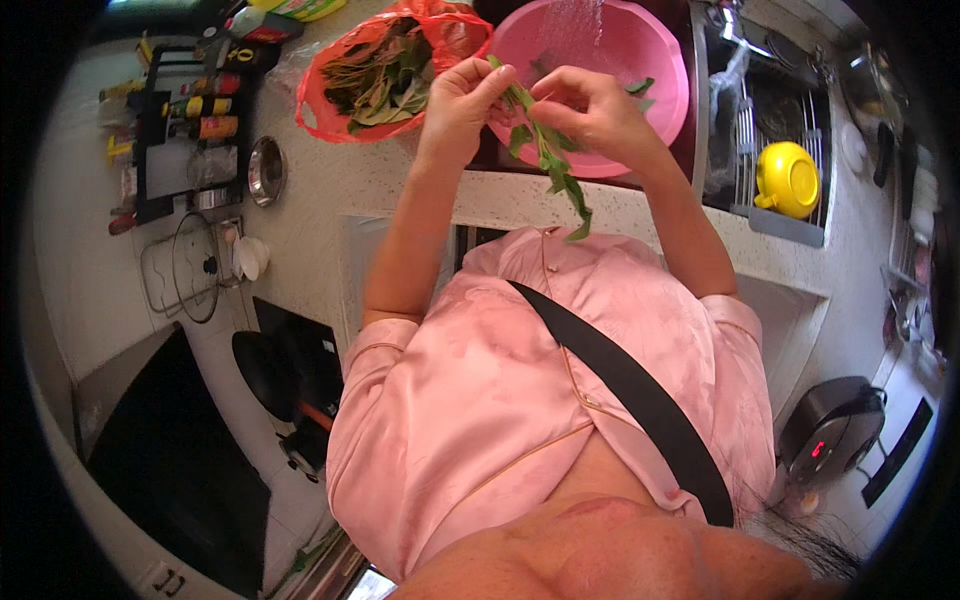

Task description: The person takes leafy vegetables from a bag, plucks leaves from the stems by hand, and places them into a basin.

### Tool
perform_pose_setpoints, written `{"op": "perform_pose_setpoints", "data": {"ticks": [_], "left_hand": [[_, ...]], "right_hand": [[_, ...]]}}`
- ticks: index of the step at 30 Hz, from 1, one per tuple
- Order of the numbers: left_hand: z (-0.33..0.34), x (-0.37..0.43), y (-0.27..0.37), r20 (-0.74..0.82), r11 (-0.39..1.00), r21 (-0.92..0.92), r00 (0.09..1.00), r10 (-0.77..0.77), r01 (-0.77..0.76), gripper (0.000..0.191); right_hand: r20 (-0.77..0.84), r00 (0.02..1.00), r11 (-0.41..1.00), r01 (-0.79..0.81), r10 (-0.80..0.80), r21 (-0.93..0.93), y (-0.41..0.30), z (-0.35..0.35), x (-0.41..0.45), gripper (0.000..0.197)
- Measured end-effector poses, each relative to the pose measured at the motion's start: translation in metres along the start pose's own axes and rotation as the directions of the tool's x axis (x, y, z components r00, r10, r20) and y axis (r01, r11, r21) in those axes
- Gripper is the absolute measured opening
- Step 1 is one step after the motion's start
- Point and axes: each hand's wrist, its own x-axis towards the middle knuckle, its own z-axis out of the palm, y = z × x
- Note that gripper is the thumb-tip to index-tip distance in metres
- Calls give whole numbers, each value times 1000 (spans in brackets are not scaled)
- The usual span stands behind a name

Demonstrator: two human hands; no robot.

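Over the near edge of the sink, my left hand pinches the upper end of a leafy green stem. The sprig hangs down at a slant, its lower leaves in front of the counter edge. My right hand has its thumb and fingers on the same sprig, a little lower down. Behind my hands, water runs into a pink plastic basin, where a few green leaves show. Left of it, an opened red plastic bag holds a heap of leafy greens.
A steel bowl sits on the counter at left, near a rack of seasoning bottles. At right, a yellow pot lies on the drying rack over the second sink basin. A dark countertop appliance with a lit display stands at lower right.
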Motion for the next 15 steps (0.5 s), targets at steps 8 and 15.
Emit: {"op": "perform_pose_setpoints", "data": {"ticks": [8,15], "left_hand": [[11,-1,-35,49,968,-152,980,-194,199,15],[2,2,-40,20,974,-116,981,-192,193,17]], "right_hand": [[-108,994,1000,16,-15,12,36,-27,-10,17],[5,987,980,-163,163,114,38,-26,-24,14]]}}
